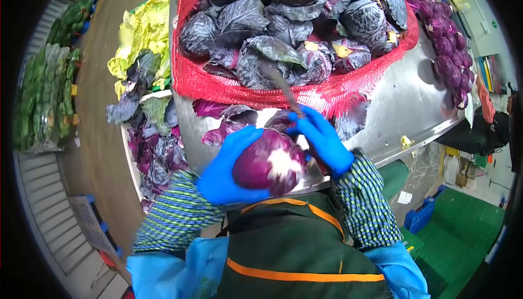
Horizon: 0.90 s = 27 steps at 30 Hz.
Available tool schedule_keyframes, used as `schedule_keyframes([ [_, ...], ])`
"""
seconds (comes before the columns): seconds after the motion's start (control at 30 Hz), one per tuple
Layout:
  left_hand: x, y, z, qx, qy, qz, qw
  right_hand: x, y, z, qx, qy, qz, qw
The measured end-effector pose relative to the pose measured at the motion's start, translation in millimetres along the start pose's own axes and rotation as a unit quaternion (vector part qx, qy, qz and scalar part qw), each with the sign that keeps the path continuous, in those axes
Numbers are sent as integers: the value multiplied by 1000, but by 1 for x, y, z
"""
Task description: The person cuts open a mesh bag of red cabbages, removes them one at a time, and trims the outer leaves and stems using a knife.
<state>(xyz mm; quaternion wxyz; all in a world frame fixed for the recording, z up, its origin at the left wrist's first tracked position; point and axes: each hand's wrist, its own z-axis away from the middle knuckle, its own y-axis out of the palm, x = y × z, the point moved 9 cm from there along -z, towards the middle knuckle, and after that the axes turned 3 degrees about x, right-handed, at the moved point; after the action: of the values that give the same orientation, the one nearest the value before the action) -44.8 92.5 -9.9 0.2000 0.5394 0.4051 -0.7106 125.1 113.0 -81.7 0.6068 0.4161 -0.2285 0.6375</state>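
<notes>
My left hand (224,169), in a blue glove, is wrapped round the left side of a red cabbage (256,162) with a pale, bare patch facing up. In my right hand (322,140), also gloved in blue, is a knife (285,89), its blurred blade pointing up and away over the net. The right fingers are close against the cabbage's right side. Loose purple leaves (220,130) lie on the metal table (384,108) just beyond it. Behind them, a red mesh sack (245,93) lies spread open under a heap of dark-leaved cabbages (242,18).
Left of the table, a white crate (132,157) holds discarded purple leaves, beside a green crate of yellow-green leaves (143,34). Peeled purple cabbages (448,53) are piled along the table's right side. Green crates (463,233) stand at the lower right.
</notes>
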Motion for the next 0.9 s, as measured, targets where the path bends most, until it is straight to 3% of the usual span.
schedule_keyframes([
  [0.07, 44, 27, 12, -126, -62, -95, 986, 14, -23, 28, -94, -122, 85, 984],
  [0.17, 40, 47, 15, -156, -130, -83, 976, -13, -17, 76, -106, -45, 137, 984],
  [0.2, 38, 52, 15, -150, -133, -74, 977, -21, -13, 87, -127, -90, 238, 959],
  [0.27, 23, 51, 11, -170, -104, -185, 962, -19, -1, 108, -121, -151, 350, 917],
  [0.3, 18, 51, 6, -166, -78, -193, 964, -20, -3, 110, -120, -148, 352, 916],
  [0.47, 24, 78, 2, -102, -109, -180, 972, -29, 1, 125, -125, -157, 382, 902],
  [0.7, 31, 78, -7, -126, -124, -187, 966, -40, 8, 120, -106, -141, 404, 898],
  [0.8, 24, 82, -7, -120, -108, -198, 967, -50, 3, 113, -125, -103, 389, 907],
  [0.87, 21, 83, -10, -125, -114, -216, 962, -42, -12, 105, -196, -108, 391, 893],
  [0.9, 29, 88, -11, -100, -137, -166, 971, -44, -20, 100, -213, -69, 389, 894],
])
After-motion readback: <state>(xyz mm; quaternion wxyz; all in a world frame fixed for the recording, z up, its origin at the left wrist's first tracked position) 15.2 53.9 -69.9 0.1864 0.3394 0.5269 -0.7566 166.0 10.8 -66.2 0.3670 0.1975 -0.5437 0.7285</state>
